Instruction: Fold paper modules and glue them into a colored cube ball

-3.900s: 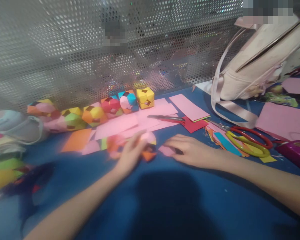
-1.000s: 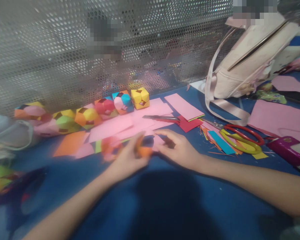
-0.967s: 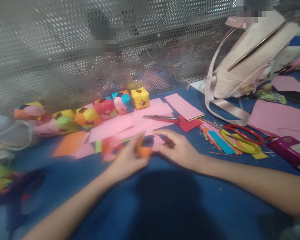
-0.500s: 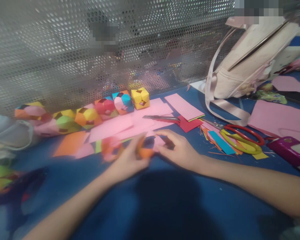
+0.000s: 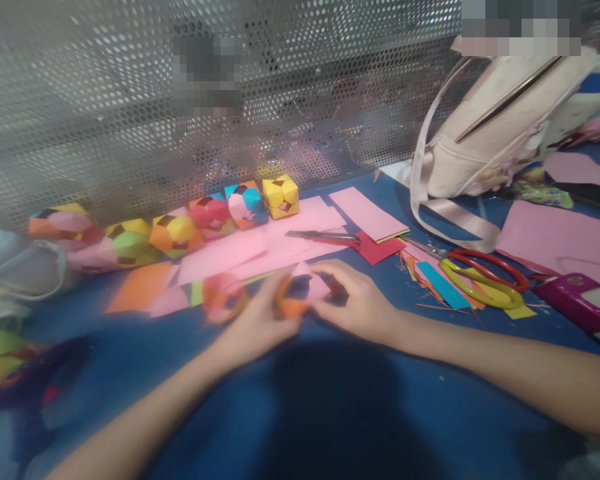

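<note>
Between my two hands is a folded paper piece [image 5: 294, 307] in orange and pink, with an opening in its middle. My left hand [image 5: 260, 313] is closed on its orange left side, thumb below and fingers above. The pink right side is pinched by my right hand [image 5: 357, 300] between thumb and fingertips. Just left of my left hand, a pink and orange folded paper piece [image 5: 224, 297] lies on the blue table. Pink paper sheets [image 5: 260, 247] spread behind my hands, and a craft knife with a red handle [image 5: 325, 236] rests on them.
Several folded paper balls [image 5: 177, 231] and a yellow one [image 5: 281, 197] line the perforated metal panel [image 5: 130, 133]. To the right lie scissors [image 5: 485, 267], paper scraps [image 5: 443, 285], a purple tool [image 5: 580, 300] and a cream bag [image 5: 500, 120]. A pink paper stack [image 5: 367, 213] sits behind the red paper.
My right thumb and fingertips have shifted very slightly on the pink side, and more of that pink paper shows. My left hand stays nearly where it was.
</note>
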